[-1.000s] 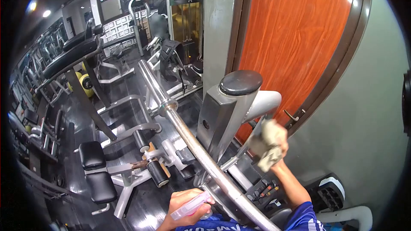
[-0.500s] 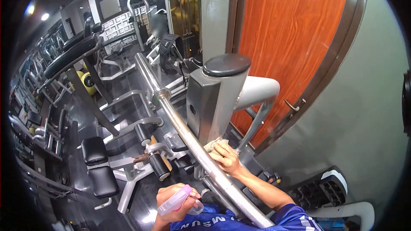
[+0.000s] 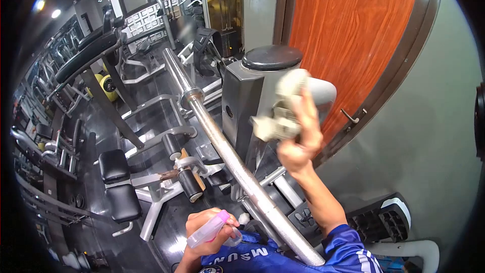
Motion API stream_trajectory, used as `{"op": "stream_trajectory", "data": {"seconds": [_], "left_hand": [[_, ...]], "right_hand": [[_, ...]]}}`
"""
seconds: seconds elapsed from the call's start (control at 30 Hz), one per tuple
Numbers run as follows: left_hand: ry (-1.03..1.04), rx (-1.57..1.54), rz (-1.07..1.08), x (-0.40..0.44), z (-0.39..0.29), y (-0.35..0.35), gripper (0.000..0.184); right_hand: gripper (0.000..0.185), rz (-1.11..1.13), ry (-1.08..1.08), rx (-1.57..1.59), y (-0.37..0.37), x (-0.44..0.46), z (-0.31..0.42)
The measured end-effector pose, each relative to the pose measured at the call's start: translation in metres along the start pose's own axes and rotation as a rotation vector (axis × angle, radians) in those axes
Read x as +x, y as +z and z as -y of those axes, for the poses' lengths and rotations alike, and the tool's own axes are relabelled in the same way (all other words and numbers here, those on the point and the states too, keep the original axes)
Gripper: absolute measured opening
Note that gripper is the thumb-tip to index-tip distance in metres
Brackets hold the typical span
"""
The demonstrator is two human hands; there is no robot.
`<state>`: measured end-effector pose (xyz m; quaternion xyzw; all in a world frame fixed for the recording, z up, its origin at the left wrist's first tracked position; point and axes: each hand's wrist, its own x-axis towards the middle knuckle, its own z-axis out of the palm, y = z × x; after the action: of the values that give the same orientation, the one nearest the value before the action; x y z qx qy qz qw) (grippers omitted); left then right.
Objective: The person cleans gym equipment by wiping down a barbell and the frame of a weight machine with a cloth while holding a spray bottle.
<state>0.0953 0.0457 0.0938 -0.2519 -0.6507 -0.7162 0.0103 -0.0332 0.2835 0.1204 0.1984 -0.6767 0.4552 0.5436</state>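
A long metal barbell (image 3: 232,164) slants across the view from upper left to lower right. My left hand (image 3: 204,222) is wrapped round a translucent spray bottle (image 3: 206,232) with a pink top, low in front of the blue shirt. My right hand (image 3: 301,149) is raised to the right of the bar, away from it, gripping a pale cloth (image 3: 275,129) that is bunched and smeared by motion. Behind the cloth stands a grey machine upright (image 3: 242,106) with a dark rounded cap (image 3: 273,57).
At left is a bench with black pads (image 3: 121,203) and foam rollers (image 3: 189,184). A weight-stack machine (image 3: 224,10) stands at the back. An orange wooden door (image 3: 348,30) with a handle is on the right, beside a grey wall (image 3: 404,136). A black step platform (image 3: 381,220) leans there.
My right hand has lifted the cloth off the bar, moving up and to the right. My left hand keeps the spray bottle in nearly the same place. The view has shifted slightly.
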Motion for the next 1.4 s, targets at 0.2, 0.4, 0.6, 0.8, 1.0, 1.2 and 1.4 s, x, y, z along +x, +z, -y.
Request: {"op": "stream_trajectory", "data": {"seconds": [0.2,0.4,0.6,0.8,1.0,1.2,1.4], "left_hand": [[0.077,0.031,0.051,0.006,0.0,0.002,0.008],[0.027,-0.019,0.047,0.004,0.005,0.01,0.011],[0.025,0.01,0.074,0.001,0.005,0.015,0.014],[-0.014,-0.022,0.025,-0.004,0.006,0.01,0.012],[0.012,-0.023,0.023,0.001,0.011,0.005,0.013],[0.022,-0.024,0.061,0.01,0.022,0.006,0.013],[-0.024,-0.058,0.085,0.018,0.018,0.013,0.013]], "right_hand": [[0.034,0.126,-0.187,-0.259,0.024,-0.093,-0.022],[0.028,0.396,-0.16,-0.281,0.004,-0.168,-0.037],[0.033,0.53,-0.186,-0.296,-0.009,-0.185,-0.045],[0.051,0.697,0.259,-0.018,-0.049,-0.264,-0.062],[0.055,-0.009,0.699,-0.017,-0.046,-0.2,-0.057],[0.066,-0.071,0.267,-0.081,-0.018,-0.058,-0.028],[0.068,-0.017,0.138,-0.177,0.023,-0.131,-0.054]]}}
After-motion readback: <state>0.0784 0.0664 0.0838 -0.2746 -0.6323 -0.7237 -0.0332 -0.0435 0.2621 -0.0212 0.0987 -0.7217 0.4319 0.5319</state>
